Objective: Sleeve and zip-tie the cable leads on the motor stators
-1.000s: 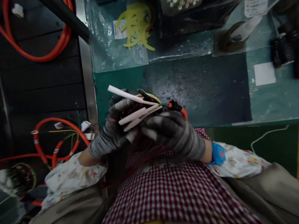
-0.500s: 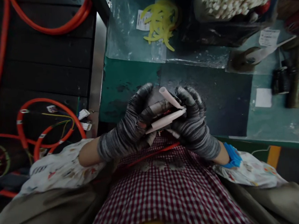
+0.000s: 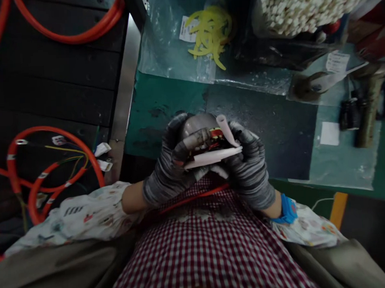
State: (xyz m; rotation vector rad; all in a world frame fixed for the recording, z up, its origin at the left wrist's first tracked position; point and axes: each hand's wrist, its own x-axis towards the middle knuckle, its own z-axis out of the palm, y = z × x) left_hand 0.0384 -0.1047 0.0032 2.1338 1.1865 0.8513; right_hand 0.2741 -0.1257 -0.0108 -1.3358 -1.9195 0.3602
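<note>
Green worktop (image 3: 152,107) lies beneath left hand (image 3: 171,168) and right hand (image 3: 249,169), both clamped on white tubes (image 3: 212,156).

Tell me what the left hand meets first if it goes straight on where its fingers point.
The left hand would likely meet the white tubes first, then the right hand; depth is unclear.

I see open mat (image 3: 275,131) beyond the right hand (image 3: 250,164). Bag of yellow strips (image 3: 209,29) and tub of white tubes (image 3: 301,5) block the far edge; orange cable (image 3: 49,128) crowds left, tools (image 3: 367,117) right.
</note>
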